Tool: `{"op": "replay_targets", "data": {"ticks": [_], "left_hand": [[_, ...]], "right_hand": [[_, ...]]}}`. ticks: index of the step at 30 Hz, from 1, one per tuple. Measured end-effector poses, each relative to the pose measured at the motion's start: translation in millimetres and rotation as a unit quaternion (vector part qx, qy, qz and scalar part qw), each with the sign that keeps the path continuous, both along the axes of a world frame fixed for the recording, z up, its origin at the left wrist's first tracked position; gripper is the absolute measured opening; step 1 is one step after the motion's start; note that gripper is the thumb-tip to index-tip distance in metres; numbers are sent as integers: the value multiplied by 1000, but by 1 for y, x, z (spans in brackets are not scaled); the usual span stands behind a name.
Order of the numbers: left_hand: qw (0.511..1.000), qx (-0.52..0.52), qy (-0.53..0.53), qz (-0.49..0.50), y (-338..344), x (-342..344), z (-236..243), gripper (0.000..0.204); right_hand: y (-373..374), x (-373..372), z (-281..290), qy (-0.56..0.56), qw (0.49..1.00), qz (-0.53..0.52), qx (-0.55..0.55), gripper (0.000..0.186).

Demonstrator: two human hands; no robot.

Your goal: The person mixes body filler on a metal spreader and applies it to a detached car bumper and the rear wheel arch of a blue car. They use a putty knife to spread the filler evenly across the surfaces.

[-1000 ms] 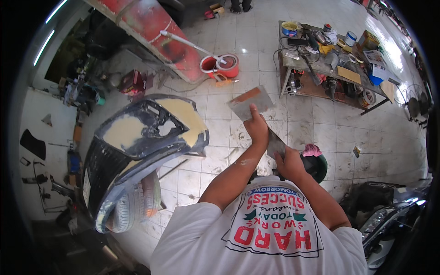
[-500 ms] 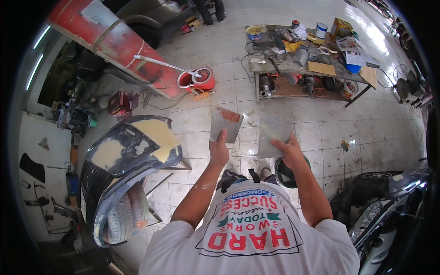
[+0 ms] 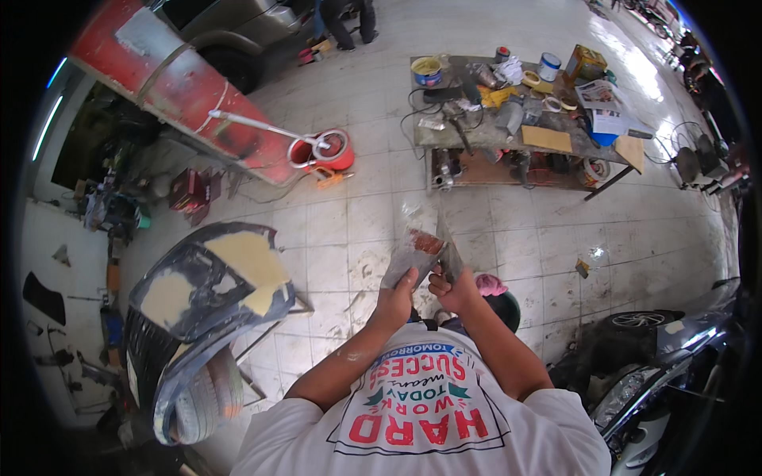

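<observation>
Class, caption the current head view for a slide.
Left hand holds a brown-marked flat plate, right hand another flat plate, cream-patched bumper nearby.

Upside-down red, black and green lettering (image 3: 413, 429) is carried by the white shirt (image 3: 421, 462); illegible print is borne by papers (image 3: 605, 109) near the tabletop (image 3: 488, 140)'s right edge.

This is a vehicle body workshop, shown by the filler-patched bumper (image 3: 208, 279), cluttered workbench (image 3: 494, 144) and parked vehicle (image 3: 248, 30).

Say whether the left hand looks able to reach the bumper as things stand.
Probably, perhaps with a lean or step: nothing seems to block the left hand from the bumper, though that hand holds a plate.
</observation>
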State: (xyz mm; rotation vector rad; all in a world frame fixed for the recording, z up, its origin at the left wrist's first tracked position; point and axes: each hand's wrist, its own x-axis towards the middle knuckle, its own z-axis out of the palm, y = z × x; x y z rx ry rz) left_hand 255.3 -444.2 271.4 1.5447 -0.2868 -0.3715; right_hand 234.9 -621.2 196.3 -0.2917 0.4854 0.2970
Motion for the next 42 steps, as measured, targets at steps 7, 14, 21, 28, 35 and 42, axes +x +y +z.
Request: {"op": "replay_targets", "data": {"ticks": [7,14,21,28,35,42], "left_hand": [[791,272,-538,-105,-1,130,23,55],[771,273,-536,-208,5,228,7,62],[900,282,-301,-140,23,312,-57,55],[933,-46,335,123,22,361,-106,66],[906,-22,269,326,-30,421,-111,61],[892,29,258,370,-92,534,-90,62]], "right_hand": [[-47,52,29,32,912,-154,-380,49],[-29,113,67,48,910,-41,-409,46],[-18,184,61,39,897,-34,-439,42],[-28,254,72,37,875,36,-482,44],[7,360,77,-303,692,149,-638,64],[-42,474,73,-284,621,137,-718,44]]}}
